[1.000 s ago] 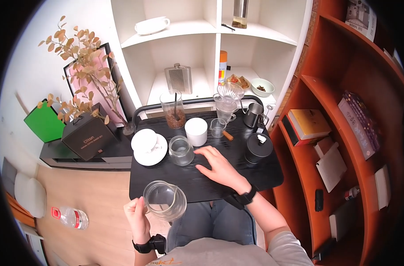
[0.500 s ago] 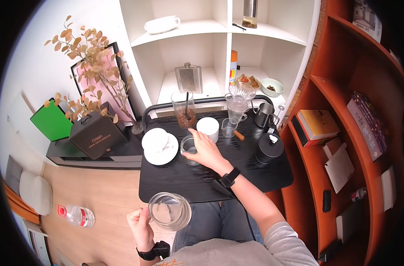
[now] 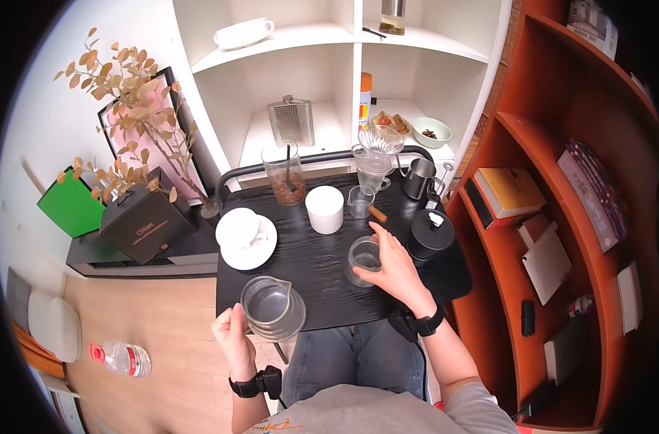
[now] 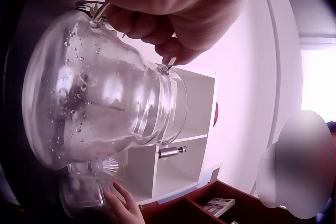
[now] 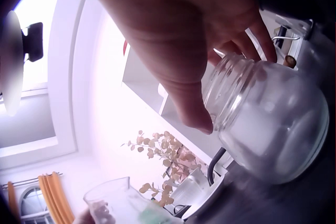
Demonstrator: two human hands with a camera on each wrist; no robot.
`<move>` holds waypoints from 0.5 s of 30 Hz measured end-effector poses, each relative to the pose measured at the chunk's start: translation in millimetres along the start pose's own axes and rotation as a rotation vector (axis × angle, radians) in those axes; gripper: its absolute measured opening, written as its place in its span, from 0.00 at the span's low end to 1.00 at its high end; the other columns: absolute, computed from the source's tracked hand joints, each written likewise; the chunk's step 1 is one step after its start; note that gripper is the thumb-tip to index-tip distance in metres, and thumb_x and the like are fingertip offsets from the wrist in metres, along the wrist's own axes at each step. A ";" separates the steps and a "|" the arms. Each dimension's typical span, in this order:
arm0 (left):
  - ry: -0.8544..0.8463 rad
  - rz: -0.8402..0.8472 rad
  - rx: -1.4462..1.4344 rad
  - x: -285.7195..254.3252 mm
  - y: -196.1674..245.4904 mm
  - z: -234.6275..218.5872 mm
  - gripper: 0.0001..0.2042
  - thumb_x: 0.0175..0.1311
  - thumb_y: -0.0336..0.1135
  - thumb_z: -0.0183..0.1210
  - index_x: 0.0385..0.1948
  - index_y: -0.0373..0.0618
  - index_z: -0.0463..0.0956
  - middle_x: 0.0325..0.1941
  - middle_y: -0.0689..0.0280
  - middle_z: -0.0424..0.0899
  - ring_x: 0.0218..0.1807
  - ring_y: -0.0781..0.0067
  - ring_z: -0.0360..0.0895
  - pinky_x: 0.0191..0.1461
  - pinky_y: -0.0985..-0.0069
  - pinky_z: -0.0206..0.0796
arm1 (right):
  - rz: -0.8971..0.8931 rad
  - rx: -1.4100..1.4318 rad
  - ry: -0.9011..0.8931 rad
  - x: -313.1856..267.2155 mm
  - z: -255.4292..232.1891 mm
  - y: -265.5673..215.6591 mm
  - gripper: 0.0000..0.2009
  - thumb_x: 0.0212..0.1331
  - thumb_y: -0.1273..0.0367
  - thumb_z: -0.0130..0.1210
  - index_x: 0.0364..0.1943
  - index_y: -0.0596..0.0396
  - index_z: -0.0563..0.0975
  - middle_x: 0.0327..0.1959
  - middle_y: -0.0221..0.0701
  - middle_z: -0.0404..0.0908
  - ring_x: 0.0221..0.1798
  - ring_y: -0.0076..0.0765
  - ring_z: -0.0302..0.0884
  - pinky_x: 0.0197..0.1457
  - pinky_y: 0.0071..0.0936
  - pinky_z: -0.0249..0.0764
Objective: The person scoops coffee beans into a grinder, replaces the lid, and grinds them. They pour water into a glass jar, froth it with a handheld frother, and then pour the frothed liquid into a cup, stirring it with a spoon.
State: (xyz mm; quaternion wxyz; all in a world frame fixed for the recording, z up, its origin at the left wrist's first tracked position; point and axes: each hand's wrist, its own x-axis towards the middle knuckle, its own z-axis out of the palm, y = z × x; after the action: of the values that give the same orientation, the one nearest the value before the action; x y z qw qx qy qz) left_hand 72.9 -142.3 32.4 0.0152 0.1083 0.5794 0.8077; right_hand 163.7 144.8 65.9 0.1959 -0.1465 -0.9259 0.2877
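Note:
My left hand (image 3: 233, 336) grips the handle of a clear glass pitcher (image 3: 277, 318), held at the tray table's near left edge. In the left wrist view, water drops cling inside that pitcher (image 4: 79, 92), and the fingers curl round its handle. My right hand (image 3: 400, 276) holds a clear glass jar (image 3: 361, 269) on the right half of the table. Seen from the right wrist, the thumb and fingers span the neck of the jar (image 5: 278, 124), which looks empty.
On the black table (image 3: 311, 293) stand a white cup and saucer (image 3: 246, 249), a white canister (image 3: 324, 210), a glass of brown beans (image 3: 284, 186), a small measuring glass (image 3: 360, 203), a glass dripper (image 3: 376, 155), a steel jug (image 3: 417, 179) and a black lidded canister (image 3: 431, 233).
My right hand has reached to the jar, taken it by the neck and moved it rightward, away from beside the cup and saucer. The left hand still holds the pitcher in about the same place.

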 end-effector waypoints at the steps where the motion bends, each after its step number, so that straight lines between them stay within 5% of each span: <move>1: 0.016 0.028 0.021 4.0 -3.7 3.2 0.22 0.65 0.28 0.53 0.10 0.49 0.55 0.13 0.80 0.55 0.19 0.90 0.46 0.23 0.82 0.36 | 0.002 0.008 -0.001 -2.6 -1.9 4.3 0.43 0.43 0.58 0.67 0.63 0.60 0.56 0.50 0.45 0.71 0.55 0.48 0.69 0.59 0.39 0.65; 8: 0.055 0.143 0.068 30.7 -36.3 17.3 0.21 0.66 0.31 0.52 0.11 0.51 0.56 0.13 0.81 0.53 0.17 0.91 0.45 0.21 0.83 0.33 | -0.086 0.059 0.027 -18.0 -30.8 -2.6 0.43 0.46 0.56 0.66 0.63 0.62 0.58 0.50 0.46 0.72 0.57 0.49 0.68 0.62 0.37 0.64; 11: 0.050 0.120 0.009 36.5 -40.0 26.4 0.22 0.67 0.32 0.52 0.10 0.52 0.56 0.13 0.80 0.54 0.17 0.90 0.44 0.21 0.83 0.33 | -0.091 0.217 0.014 -27.7 -62.9 -20.4 0.32 0.50 0.61 0.64 0.58 0.59 0.66 0.48 0.41 0.75 0.52 0.49 0.73 0.56 0.36 0.67; 15: 0.036 0.105 0.006 42.0 -44.9 32.7 0.22 0.68 0.33 0.51 0.11 0.51 0.56 0.13 0.80 0.53 0.17 0.90 0.44 0.21 0.82 0.33 | -0.095 0.191 0.274 -32.8 -86.6 -9.7 0.21 0.47 0.68 0.65 0.47 0.57 0.75 0.40 0.36 0.75 0.43 0.37 0.76 0.48 0.30 0.72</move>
State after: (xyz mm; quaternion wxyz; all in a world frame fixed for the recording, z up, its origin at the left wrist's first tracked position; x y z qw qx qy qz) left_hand 33.7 -90.7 6.8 -0.0380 0.1242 0.5754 0.8075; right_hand 229.8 165.7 128.1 0.3468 -0.1212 -0.8648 0.3422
